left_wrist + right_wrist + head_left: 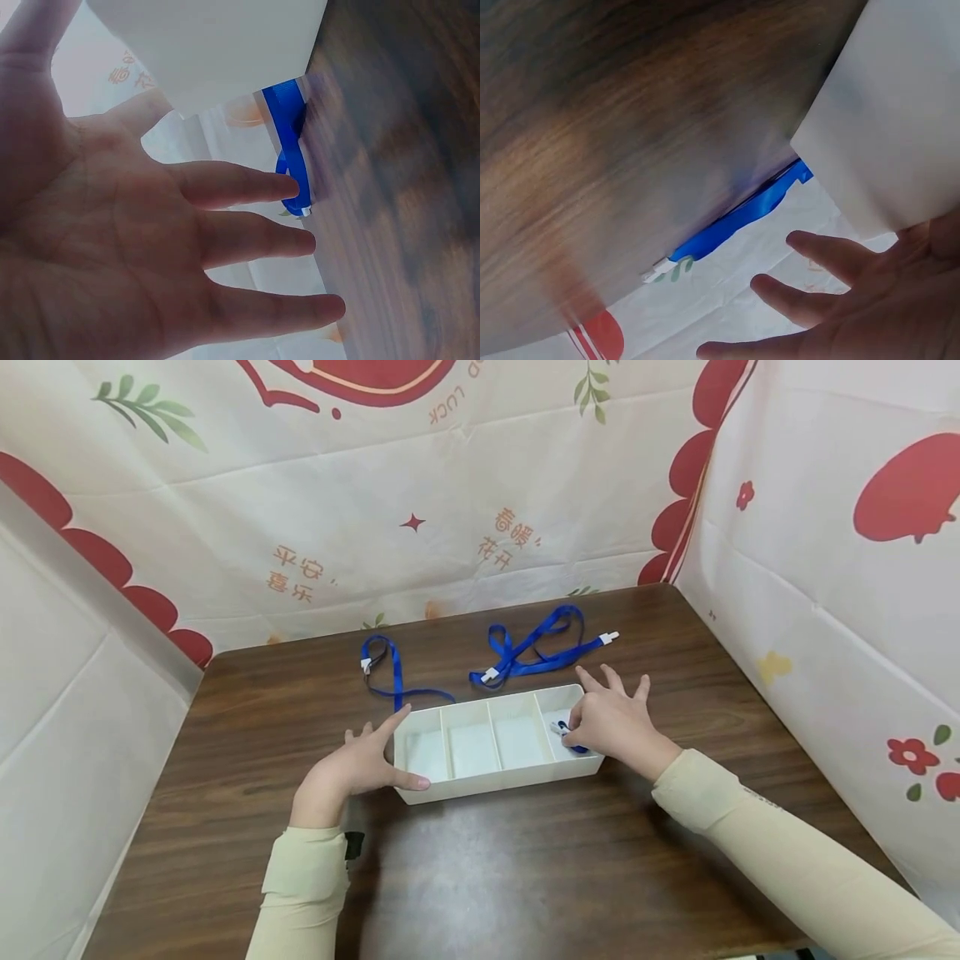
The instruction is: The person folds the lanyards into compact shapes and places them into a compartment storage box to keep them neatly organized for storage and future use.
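A white box (495, 782) with several compartments in a row stands on the table. My left hand (352, 768) spans its left end, the thumb along the near wall and the index finger at the far corner; in the left wrist view the other fingers are straight and spread. Over the rightmost compartment, my right hand (615, 718) pinches a small dark blue and white item (558, 727) between thumb and index finger. Its other fingers stretch out past the rim. The fingers partly hide the item, and I cannot tell its kind.
Behind the box, a blue lanyard (397, 672) with a white clip lies at the left, one end running to the box's far side. Further right lies a looped blue lanyard bundle (540, 652) with white clips. Printed cloth (420, 468) hangs behind the brown table (247, 718).
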A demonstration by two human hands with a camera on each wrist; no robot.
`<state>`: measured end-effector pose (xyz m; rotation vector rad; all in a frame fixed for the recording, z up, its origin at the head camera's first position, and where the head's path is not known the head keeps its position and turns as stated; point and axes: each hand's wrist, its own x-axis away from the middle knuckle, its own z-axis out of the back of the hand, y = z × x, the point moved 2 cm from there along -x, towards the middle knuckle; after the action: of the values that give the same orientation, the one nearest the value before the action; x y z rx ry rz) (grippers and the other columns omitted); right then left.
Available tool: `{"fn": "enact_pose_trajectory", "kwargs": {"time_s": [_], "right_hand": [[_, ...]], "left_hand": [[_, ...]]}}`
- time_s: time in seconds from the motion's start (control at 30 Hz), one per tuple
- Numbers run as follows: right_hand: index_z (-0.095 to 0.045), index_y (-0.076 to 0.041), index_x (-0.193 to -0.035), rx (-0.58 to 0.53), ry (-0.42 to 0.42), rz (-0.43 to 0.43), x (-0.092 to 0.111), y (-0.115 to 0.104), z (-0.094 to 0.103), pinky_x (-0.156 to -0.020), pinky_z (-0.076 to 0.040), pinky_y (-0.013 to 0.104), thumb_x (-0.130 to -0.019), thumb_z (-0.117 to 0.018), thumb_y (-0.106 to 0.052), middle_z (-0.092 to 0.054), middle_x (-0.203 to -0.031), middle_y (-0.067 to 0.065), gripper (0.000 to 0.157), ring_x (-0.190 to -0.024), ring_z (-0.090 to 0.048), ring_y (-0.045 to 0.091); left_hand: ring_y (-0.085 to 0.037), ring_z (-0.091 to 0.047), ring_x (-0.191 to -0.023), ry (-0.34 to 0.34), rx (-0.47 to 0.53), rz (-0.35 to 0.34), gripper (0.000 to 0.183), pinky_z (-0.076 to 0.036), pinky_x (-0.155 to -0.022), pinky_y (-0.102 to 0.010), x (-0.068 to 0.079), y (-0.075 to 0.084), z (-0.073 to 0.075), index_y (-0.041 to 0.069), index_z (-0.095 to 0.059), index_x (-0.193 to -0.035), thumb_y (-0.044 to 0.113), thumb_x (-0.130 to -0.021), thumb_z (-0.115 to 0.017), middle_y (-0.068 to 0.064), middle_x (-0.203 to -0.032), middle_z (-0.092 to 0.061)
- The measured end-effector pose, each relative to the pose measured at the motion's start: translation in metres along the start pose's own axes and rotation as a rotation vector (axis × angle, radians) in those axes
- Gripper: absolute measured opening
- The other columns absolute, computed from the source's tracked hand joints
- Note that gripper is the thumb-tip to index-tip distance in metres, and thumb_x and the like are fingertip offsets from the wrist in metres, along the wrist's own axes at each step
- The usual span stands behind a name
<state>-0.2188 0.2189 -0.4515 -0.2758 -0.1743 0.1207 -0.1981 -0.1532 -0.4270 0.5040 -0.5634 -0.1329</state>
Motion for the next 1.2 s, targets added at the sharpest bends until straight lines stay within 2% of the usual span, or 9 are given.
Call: {"fn": "enact_pose_trajectory", "kwargs": {"time_s": [0.13, 0.4, 0.6, 0.8, 1.0, 1.1, 1.2], "right_hand": [[-0.087, -0.029, -0.086, 0.012, 0.011, 0.024, -0.001, -0.001, -0.001, -0.114, 0.011, 0.09, -0.08, -0.092, -0.041, -0.021, -0.178, 0.017, 0.015, -0.163, -0.004, 0.053], [-0.086, -0.029, -0.11, 0.021, 0.029, 0.064, -0.002, 0.006, -0.006, -0.115, 0.007, 0.09, -0.076, -0.093, -0.054, -0.014, -0.18, 0.016, 0.043, -0.163, -0.004, 0.052], [-0.082, -0.027, -0.122, -0.004, 0.036, 0.09, 0.0, 0.006, -0.004, -0.112, 0.003, 0.093, -0.077, -0.091, -0.056, -0.016, -0.18, 0.016, 0.054, -0.163, -0.008, 0.052], [-0.08, -0.028, -0.127, -0.038, 0.046, 0.123, 0.006, -0.003, 0.016, -0.111, 0.004, 0.094, -0.079, -0.091, -0.054, -0.018, -0.179, 0.016, 0.056, -0.163, -0.01, 0.051], [-0.082, -0.024, -0.123, -0.067, 0.084, 0.165, 0.011, -0.009, 0.047, -0.111, 0.002, 0.094, -0.084, -0.09, -0.046, -0.026, -0.176, 0.019, 0.045, -0.161, -0.017, 0.053], [-0.082, -0.023, -0.121, -0.087, 0.103, 0.169, 0.012, -0.008, 0.061, -0.111, 0.002, 0.094, -0.085, -0.088, -0.045, -0.029, -0.175, 0.02, 0.043, -0.16, -0.019, 0.054], [-0.082, -0.023, -0.121, -0.116, 0.113, 0.163, 0.013, -0.006, 0.074, -0.112, 0.003, 0.094, -0.086, -0.088, -0.044, -0.029, -0.175, 0.019, 0.041, -0.16, -0.019, 0.053]], "left_hand": [[-0.069, 0.006, -0.156, -0.002, 0.004, -0.002, 0.129, -0.018, -0.116, -0.088, 0.0, -0.001, 0.0, 0.04, -0.005, -0.172, 0.061, -0.077, -0.09, -0.039, -0.173, -0.002], [-0.07, 0.004, -0.154, -0.014, -0.013, -0.021, 0.128, -0.016, -0.117, -0.088, -0.005, -0.003, -0.004, 0.039, -0.004, -0.172, 0.063, -0.078, -0.088, -0.038, -0.173, -0.006], [-0.069, 0.003, -0.155, -0.018, -0.001, -0.029, 0.127, -0.018, -0.118, -0.086, -0.006, -0.005, -0.007, 0.039, -0.005, -0.172, 0.062, -0.079, -0.088, -0.035, -0.174, -0.008], [-0.067, 0.004, -0.156, -0.017, -0.011, -0.028, 0.128, -0.016, -0.116, -0.088, -0.005, -0.003, -0.003, 0.039, -0.004, -0.172, 0.063, -0.079, -0.088, -0.035, -0.174, -0.006], [-0.063, 0.0, -0.16, 0.031, -0.217, 0.003, 0.124, -0.009, -0.115, -0.091, 0.003, 0.0, 0.0, 0.041, -0.003, -0.171, 0.079, -0.079, -0.076, -0.034, -0.175, -0.006], [-0.062, -0.002, -0.16, 0.053, -0.297, -0.041, 0.12, -0.008, -0.114, -0.091, 0.009, 0.005, 0.004, 0.04, -0.003, -0.171, 0.082, -0.082, -0.071, -0.031, -0.176, -0.003], [-0.061, -0.002, -0.161, 0.074, -0.318, -0.101, 0.114, -0.008, -0.114, -0.092, 0.015, 0.011, 0.012, 0.04, -0.004, -0.171, 0.078, -0.087, -0.07, -0.027, -0.178, 0.002]]}}
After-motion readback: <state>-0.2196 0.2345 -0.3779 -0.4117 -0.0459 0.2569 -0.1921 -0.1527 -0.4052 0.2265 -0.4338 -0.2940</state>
